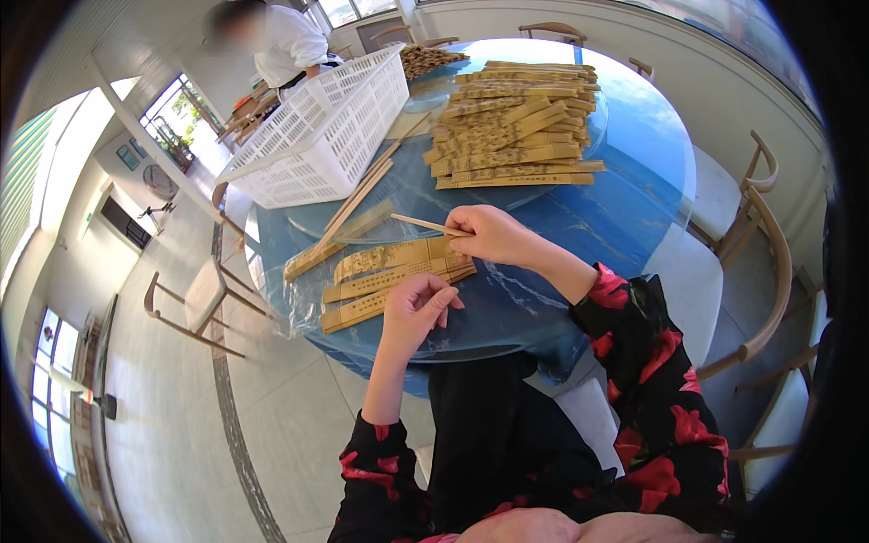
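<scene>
Pale wooden chopsticks (419, 222) point left from my right hand (493, 237), pinched between its thumb and fingers; I cannot tell if it is one or a pair. Below them, several golden-brown paper chopstick sleeves (376, 281) with dark print lie fanned at the near table edge. My left hand (421, 308) rests over the right part of these sleeves, fingers loosely curled, with nothing visible in it. More loose chopsticks (360, 201) lie farther left, crossing a sleeve (312, 261) that has clear plastic film about it.
A big stack of sleeves (516, 127) stands on the round, blue-covered table (625, 213). Left of it is a white slotted plastic basket (312, 154), with a brown pile (430, 61) behind. A person in white (294, 45) is beyond the table. Wooden chairs (204, 299) stand around.
</scene>
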A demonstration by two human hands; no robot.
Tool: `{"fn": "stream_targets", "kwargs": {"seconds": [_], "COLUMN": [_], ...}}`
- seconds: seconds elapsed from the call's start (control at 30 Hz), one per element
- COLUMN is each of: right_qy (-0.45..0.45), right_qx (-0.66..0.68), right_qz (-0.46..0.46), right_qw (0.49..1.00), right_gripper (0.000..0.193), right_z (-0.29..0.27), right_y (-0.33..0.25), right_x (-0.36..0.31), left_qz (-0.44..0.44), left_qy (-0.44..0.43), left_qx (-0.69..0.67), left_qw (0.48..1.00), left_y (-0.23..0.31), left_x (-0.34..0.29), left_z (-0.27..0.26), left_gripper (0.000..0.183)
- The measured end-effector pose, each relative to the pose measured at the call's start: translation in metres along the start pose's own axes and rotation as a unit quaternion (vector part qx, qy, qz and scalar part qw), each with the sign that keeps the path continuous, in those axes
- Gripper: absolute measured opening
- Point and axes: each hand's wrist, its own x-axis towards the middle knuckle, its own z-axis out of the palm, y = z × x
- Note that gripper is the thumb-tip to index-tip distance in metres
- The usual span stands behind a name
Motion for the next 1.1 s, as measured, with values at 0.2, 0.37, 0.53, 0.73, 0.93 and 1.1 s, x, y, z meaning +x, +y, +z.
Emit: {"fn": "stream_targets", "kwargs": {"seconds": [0.2,0.37,0.53,0.73,0.93,1.1], "right_qy": [0.000,-0.042,-0.062,-0.108,-0.101,-0.123], "right_qx": [-0.096,-0.069,-0.045,0.003,0.016,0.029], "right_qz": [-0.001,0.020,0.029,0.039,0.037,0.032], "right_qw": [0.995,0.997,0.997,0.993,0.994,0.991], "right_gripper": [0.013,0.014,0.010,0.009,0.008,0.008], "right_z": [-0.003,0.001,-0.005,0.001,-0.002,-0.001], "right_y": [-0.002,-0.011,-0.009,-0.006,-0.005,-0.007], "right_x": [-0.005,-0.002,-0.009,-0.004,-0.006,-0.006], "left_qz": [0.386,0.365,0.331,0.302,0.298,0.307], "left_qy": [0.183,0.160,0.128,0.140,0.145,0.138], "left_qx": [0.476,0.537,0.479,0.463,0.442,0.450], "left_qw": [0.769,0.744,0.803,0.822,0.833,0.827], "left_y": [0.015,0.010,0.005,0.001,0.007,0.001], "left_x": [0.015,0.023,0.023,0.014,0.013,0.015], "left_z": [0.012,-0.005,0.003,0.001,0.006,0.003], "left_gripper": [0.037,0.043,0.040,0.035,0.031,0.031]}}
